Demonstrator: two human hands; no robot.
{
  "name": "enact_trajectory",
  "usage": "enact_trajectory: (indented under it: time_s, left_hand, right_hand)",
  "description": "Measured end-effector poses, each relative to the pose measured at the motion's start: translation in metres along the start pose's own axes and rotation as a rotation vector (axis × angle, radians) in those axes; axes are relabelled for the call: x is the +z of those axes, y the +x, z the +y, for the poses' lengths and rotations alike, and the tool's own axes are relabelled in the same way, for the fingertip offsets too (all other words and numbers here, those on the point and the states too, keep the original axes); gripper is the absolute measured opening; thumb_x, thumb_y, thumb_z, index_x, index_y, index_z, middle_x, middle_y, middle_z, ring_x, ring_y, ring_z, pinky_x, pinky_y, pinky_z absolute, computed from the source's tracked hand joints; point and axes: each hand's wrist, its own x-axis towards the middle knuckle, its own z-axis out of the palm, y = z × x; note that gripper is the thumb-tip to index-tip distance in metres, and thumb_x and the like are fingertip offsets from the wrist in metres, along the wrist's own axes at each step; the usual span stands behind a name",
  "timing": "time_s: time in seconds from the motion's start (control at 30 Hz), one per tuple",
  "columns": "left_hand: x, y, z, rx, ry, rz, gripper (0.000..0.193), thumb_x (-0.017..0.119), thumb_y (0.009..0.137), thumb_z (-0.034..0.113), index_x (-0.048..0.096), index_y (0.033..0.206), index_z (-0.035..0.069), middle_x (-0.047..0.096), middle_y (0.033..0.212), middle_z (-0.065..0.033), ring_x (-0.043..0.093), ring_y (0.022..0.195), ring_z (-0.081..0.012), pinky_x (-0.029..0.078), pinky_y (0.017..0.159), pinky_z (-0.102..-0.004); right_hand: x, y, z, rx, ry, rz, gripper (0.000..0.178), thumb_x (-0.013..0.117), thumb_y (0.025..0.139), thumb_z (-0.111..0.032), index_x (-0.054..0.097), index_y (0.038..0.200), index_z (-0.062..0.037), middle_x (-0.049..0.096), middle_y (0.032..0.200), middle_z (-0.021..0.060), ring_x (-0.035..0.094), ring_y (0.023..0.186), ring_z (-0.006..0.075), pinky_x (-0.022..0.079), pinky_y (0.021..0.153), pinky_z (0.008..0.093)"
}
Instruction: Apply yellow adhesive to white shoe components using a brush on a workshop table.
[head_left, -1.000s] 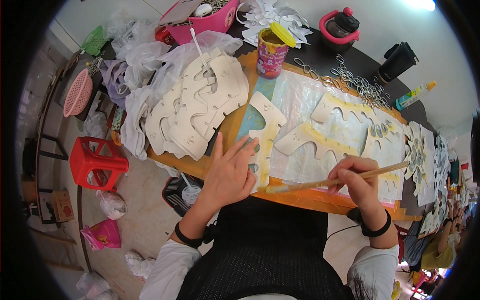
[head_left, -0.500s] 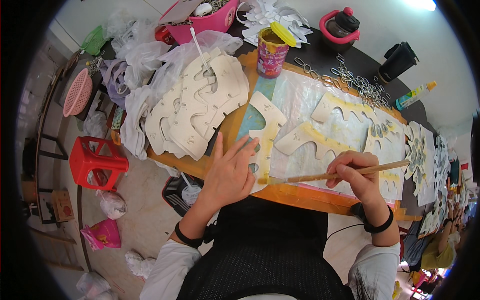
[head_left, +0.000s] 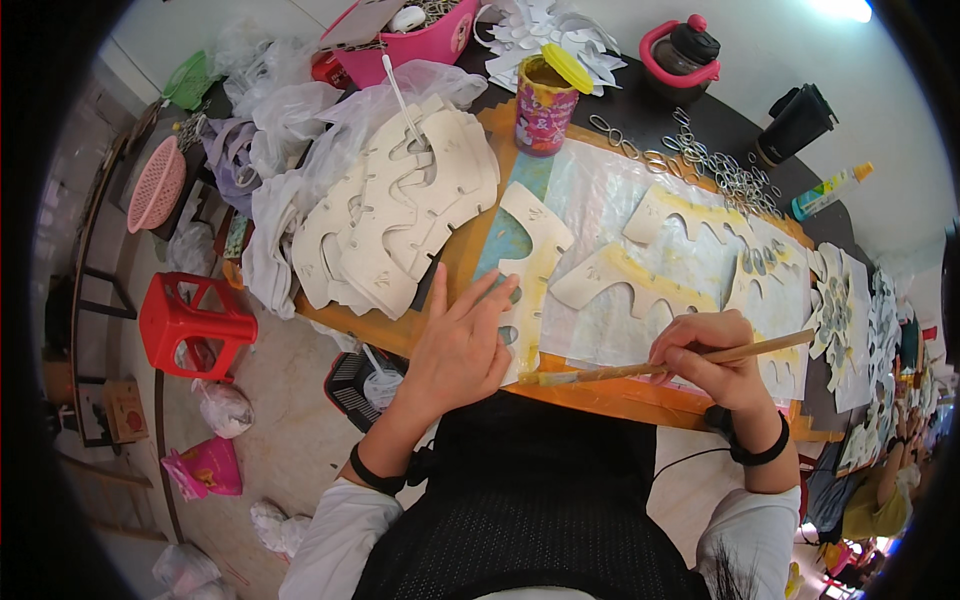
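My left hand (head_left: 458, 340) lies with fingers spread on the lower left part of a cream cut-out piece (head_left: 540, 240) with scalloped openings and small notches. Yellowish glue runs along that piece's right edge. In my right hand (head_left: 708, 358) is a long wooden brush (head_left: 610, 373), gripped by the handle between thumb and fingers. Its bristle tip rests at the near end of the piece, beside the board's front edge. More cut-outs, one glue-streaked piece (head_left: 630, 285) and another (head_left: 690, 215), lie to the right on a plastic sheet (head_left: 590, 190).
Behind my left hand is a stack of cream cut-outs (head_left: 400, 210). An open purple pot (head_left: 545, 115) with a yellow lid stands at the board's far edge. Metal rings (head_left: 700, 160) are heaped beyond the sheet, near a glue bottle (head_left: 830, 192). A red stool (head_left: 195, 325) stands on the floor at left.
My right hand and the brush have shifted slightly toward me, so the bristles sit lower along the piece's near end. The left hand stays in place.
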Motion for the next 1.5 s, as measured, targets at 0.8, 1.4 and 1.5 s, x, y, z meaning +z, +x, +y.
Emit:
enact_trajectory:
  time_s: [0.8,1.4,1.5]
  left_hand:
    - [0.0,0.0,0.001,-0.004,-0.009,-0.005,0.045,0.055,0.073,0.003,0.047,0.116,-0.004,0.06,0.117,-0.014,0.05,0.123,-0.0324,0.015,0.109,-0.0656]
    - [-0.001,0.0,0.001,-0.004,-0.016,-0.008,0.041,0.055,0.072,0.003,0.047,0.112,-0.004,0.058,0.123,-0.013,0.051,0.123,-0.0325,0.015,0.109,-0.0662]
    - [-0.002,0.0,0.001,0.0,-0.011,0.001,0.041,0.055,0.072,0.003,0.046,0.112,-0.004,0.058,0.123,-0.0124,0.051,0.123,-0.0321,0.015,0.109,-0.0663]
  right_hand:
    - [-0.009,0.007,-0.002,-0.113,-0.095,-0.035,0.009,0.056,0.086,0.003,0.063,0.083,0.0061,0.065,0.078,0.0112,0.066,0.07,0.0153,0.052,0.063,0.0238]
    - [-0.028,0.026,-0.003,-0.143,-0.132,-0.127,0.012,0.067,0.079,0.006,0.066,0.09,0.0016,0.069,0.088,0.0106,0.067,0.079,0.0148,0.051,0.066,0.0246]
    - [-0.028,0.029,-0.005,-0.24,-0.349,0.002,0.011,0.068,0.077,0.007,0.067,0.087,0.0017,0.069,0.088,0.0118,0.067,0.079,0.0161,0.051,0.067,0.0246]
